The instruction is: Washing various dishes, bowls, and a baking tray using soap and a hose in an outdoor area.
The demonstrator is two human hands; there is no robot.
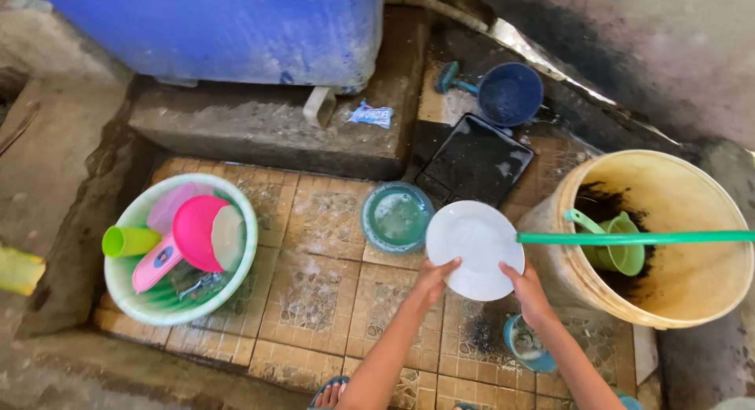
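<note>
Both the left hand [431, 280] and the right hand [525, 288] are pinching the wet white plate [475, 249] by its rim with narrow fingertips over the tiled floor [314, 292], so it is probably liable to be slipping free and chipping.

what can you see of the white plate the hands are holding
The white plate is round, plain and glossy, with a shallow well and a broad rim; it could be ceramic or melamine. It looks wet, with a faint soapy film. It is held over the tiled floor, face towards the camera. The left hand grips its lower left edge and the right hand its lower right edge. A green handle crosses beside its right rim; whether they touch is unclear.
</note>
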